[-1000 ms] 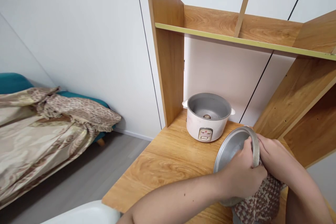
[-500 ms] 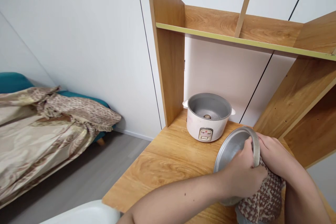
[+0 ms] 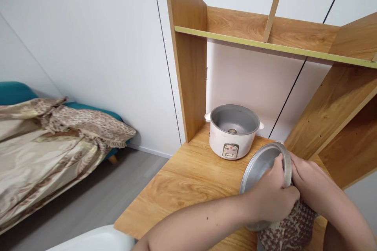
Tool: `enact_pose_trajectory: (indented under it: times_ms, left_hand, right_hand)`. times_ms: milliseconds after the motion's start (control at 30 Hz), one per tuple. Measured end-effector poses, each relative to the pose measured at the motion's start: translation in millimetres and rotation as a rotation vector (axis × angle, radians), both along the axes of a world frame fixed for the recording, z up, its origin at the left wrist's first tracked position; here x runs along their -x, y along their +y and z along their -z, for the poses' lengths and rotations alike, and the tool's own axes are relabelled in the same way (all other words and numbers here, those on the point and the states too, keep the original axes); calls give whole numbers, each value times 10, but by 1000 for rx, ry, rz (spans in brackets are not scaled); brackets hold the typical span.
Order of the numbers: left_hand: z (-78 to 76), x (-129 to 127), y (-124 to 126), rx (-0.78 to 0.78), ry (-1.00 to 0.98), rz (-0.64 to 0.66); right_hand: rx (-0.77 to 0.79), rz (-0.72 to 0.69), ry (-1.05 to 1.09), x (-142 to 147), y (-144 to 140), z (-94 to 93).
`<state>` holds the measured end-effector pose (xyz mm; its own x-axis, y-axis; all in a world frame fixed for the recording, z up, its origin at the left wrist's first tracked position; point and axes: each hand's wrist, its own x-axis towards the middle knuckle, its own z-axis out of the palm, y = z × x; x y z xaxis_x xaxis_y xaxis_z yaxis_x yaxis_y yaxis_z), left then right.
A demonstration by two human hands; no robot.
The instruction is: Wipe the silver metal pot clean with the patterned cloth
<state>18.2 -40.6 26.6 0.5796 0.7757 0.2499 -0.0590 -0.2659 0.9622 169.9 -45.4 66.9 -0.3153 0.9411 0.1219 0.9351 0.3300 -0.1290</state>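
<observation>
A silver metal pot [image 3: 260, 164] is tilted on its side above the wooden desk, its shiny inside partly showing. My left hand [image 3: 275, 194] is closed around its rim, with the thumb over the edge. On the far side of the rim, my right hand [image 3: 308, 174] presses a brown-and-white patterned cloth [image 3: 290, 225] against the pot's outside; its fingertips are hidden behind the pot. The cloth hangs down below both hands. Behind the pot stands a white rice cooker [image 3: 216, 141], uncovered, with its grey inside and central heating part visible.
The wooden desk [image 3: 165, 188] has an upright side panel [image 3: 193, 86] and an overhead shelf [image 3: 300, 33]. At lower left is a white chair edge [image 3: 97, 239]. Further left stands a teal sofa [image 3: 14, 90] under a beige patterned cover [image 3: 32, 157].
My right hand and forearm have shifted slightly right and down along the pot's outside. The hanging cloth has changed its folds and swung a little left. My left hand and the pot stay put.
</observation>
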Motion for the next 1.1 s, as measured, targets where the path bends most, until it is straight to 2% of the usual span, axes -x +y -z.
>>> enact_pose_trajectory:
  times_ms: [233,467,633,767,1100]
  left_hand:
    - [2,-16,20,-17,-5,-4]
    - [-17,-5,13,19,-14,1]
    - [-33,-1,-2,-8,-63,0]
    - [-40,-2,1,-5,-64,5]
    - [-22,1,8,6,-26,13]
  right_hand:
    - [-11,34,19,20,5,-9]
    - [14,57,104,-11,139,18]
    - [70,121,298,-64,258,59]
    - [107,102,405,-73,295,66]
    - [76,101,328,-102,251,86]
